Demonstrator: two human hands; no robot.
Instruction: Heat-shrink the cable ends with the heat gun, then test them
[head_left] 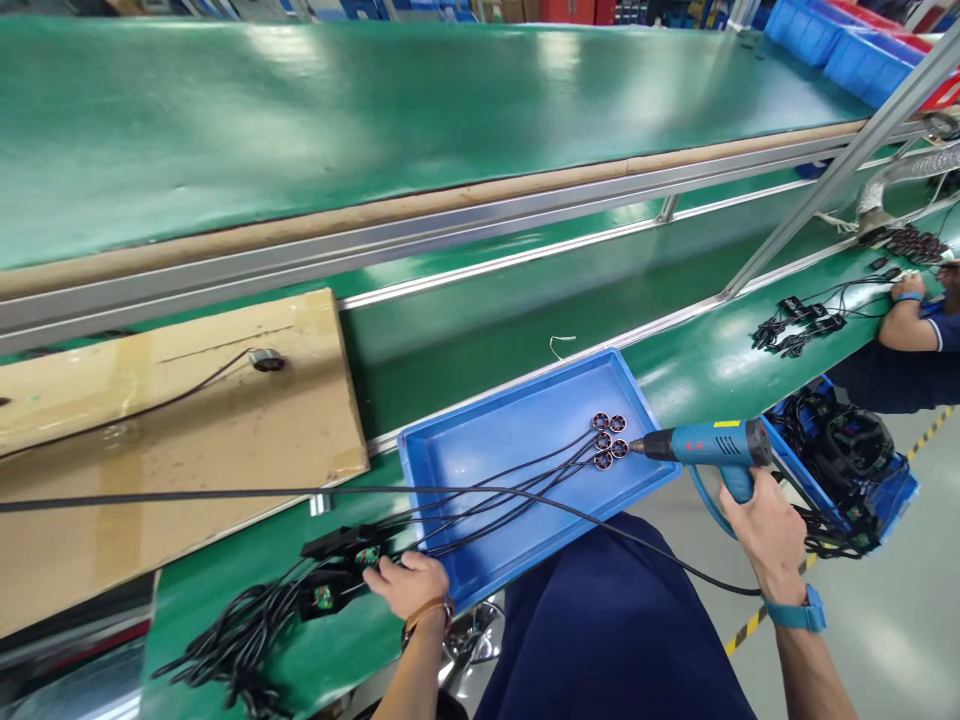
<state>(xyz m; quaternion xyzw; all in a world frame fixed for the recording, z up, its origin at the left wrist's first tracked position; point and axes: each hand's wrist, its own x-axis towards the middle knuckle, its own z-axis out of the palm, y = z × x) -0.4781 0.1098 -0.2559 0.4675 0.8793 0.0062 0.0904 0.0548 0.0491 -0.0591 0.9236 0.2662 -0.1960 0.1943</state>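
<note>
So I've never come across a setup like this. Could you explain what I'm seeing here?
There's no machine arm here: a person works with bare hands, and the one picture comes from a camera on their head, looking forward and down. The right hand holds a heat gun, its nozzle pointing at small rings in a blue tray. The left hand is beside black boxes; whether it holds anything is unclear. Cables lie bundled on the green bench. Cardboard lies at the left. At the far right, a co-worker's hand is also on the bench.
</note>
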